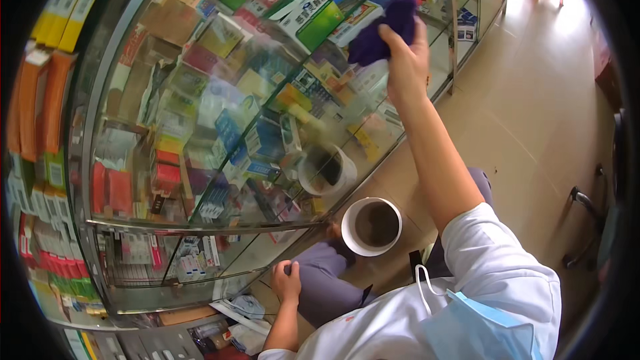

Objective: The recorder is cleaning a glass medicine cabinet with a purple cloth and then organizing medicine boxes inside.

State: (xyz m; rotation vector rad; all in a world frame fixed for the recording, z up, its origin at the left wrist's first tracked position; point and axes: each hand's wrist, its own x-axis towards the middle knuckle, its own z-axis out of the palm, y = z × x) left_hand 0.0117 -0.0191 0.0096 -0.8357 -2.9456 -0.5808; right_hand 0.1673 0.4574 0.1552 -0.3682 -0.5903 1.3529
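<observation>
My right hand (407,60) grips a bunched dark purple cloth (382,30) and holds it against or close to the glass front of a display case (370,157). Whether the cloth touches the pane is hard to tell. On my bent knee in grey-purple trousers (325,280) rests my left hand (286,282), fingers curled; a small dark spot shows at its fingertips. A white bucket (347,237) of dark, murky water stands on the floor between my legs and the case. The glass mirrors the bucket.
Medicine boxes (320,20) fill the shelves behind the glass. Taller shelving with yellow and orange boxes (55,105) rises at the left. Packets (247,335) lie low beside my left arm. A chair base (585,200) stands on the tiled floor (520,105) at the right. A blue face mask (480,325) hangs at my chest.
</observation>
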